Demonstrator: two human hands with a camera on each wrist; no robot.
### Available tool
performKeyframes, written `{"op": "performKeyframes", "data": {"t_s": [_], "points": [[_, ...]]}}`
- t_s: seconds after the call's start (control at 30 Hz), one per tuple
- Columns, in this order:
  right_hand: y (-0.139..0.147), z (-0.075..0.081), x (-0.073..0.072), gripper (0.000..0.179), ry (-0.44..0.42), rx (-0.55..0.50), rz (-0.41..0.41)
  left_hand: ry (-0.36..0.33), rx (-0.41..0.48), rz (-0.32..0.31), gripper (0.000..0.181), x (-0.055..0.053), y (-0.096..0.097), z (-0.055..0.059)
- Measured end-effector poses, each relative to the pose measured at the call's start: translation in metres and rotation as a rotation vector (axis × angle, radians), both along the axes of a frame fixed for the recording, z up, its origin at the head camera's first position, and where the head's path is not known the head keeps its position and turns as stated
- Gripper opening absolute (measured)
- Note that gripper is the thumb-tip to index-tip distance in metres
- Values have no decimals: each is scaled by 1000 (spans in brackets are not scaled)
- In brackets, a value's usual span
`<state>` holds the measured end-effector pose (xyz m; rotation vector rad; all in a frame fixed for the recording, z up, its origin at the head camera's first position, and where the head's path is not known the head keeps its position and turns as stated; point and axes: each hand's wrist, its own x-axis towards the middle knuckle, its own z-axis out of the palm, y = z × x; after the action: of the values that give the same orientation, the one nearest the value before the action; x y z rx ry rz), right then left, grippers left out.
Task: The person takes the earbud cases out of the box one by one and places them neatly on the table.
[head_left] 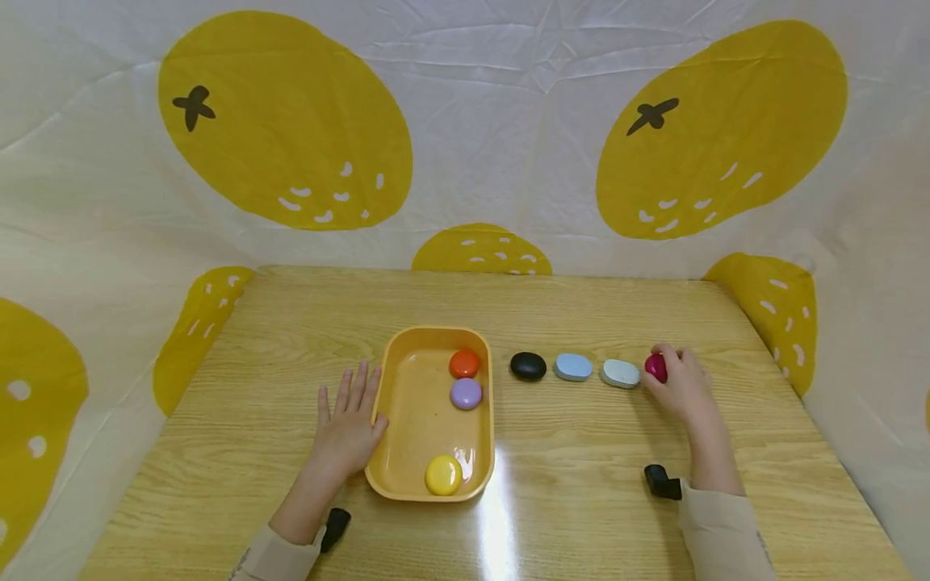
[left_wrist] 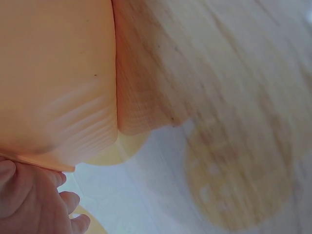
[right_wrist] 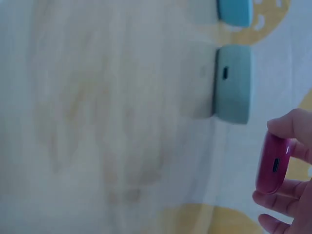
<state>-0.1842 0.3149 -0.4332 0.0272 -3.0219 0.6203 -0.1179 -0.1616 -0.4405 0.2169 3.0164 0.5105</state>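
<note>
My right hand (head_left: 684, 389) pinches a glossy magenta earbud case (head_left: 655, 368) between thumb and fingers at the right end of a row. In the right wrist view the case (right_wrist: 272, 168) shows a small slot in its side and appears raised off the table. Just left of it lies a pale mint case (head_left: 621, 374), then a light blue case (head_left: 574, 367) and a black one (head_left: 528, 366). My left hand (head_left: 345, 440) rests against the left side of an orange-yellow tray (head_left: 378, 452), fingers straight and spread, thumb at the rim.
Inside the tray, a red-orange case (head_left: 464, 364) and a lilac case (head_left: 466, 394) sit along the right wall, and a yellow round case (head_left: 443, 475) near the front. A white fabric with yellow fruit shapes (head_left: 501, 161) rises behind the wooden table (head_left: 581, 516).
</note>
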Motion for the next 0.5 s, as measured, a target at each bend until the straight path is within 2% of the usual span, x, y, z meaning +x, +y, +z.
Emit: {"op": "performKeyframes", "data": {"t_s": [0.23, 0.5], "points": [[12, -11, -4, 46, -102, 22, -11, 15, -6, 5, 63, 0, 0, 1], [19, -15, -4, 42, -187, 36, 4, 13, -9, 7, 62, 1, 1, 1]]}}
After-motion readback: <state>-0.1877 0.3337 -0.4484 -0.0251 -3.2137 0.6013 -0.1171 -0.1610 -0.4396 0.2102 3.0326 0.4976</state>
